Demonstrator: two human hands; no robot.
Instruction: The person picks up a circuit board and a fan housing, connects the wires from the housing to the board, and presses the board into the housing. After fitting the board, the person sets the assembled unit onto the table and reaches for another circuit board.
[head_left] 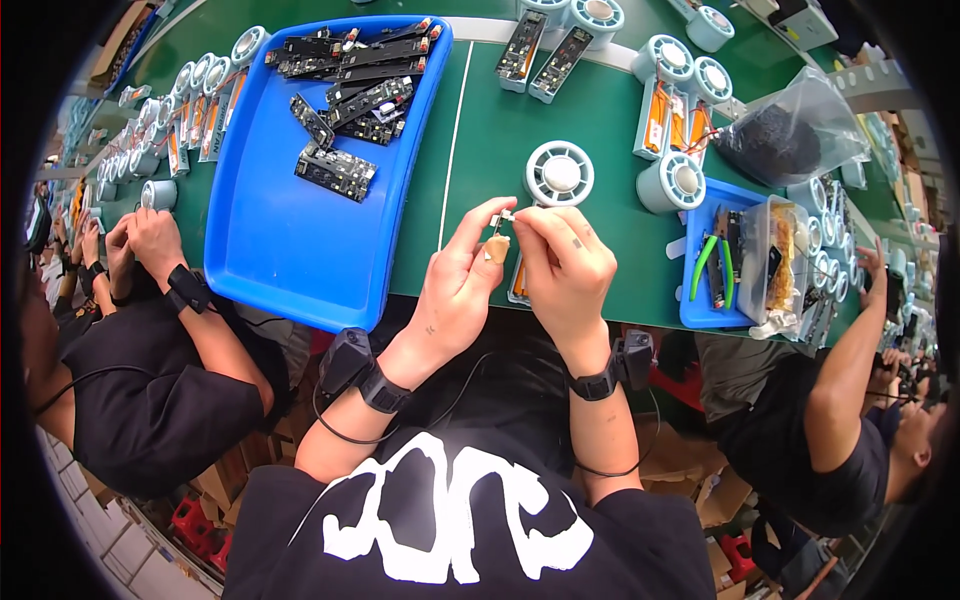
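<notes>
My left hand and my right hand meet over the table's near edge, both closed in a pinch. Between their fingertips is a small white-and-dark part, too small to make out its exact kind. Something tan, like a finger cover, wraps my left thumb tip. Just beyond my hands lies a pale blue handheld fan with a round slotted head. Its handle passes beneath my fingers and is mostly hidden.
To the left stands a blue tray holding several black circuit boards. Open fans with orange batteries lie at right. Nearby are a small blue bin, green-handled pliers, a clear container and a plastic bag. Co-workers sit on both sides.
</notes>
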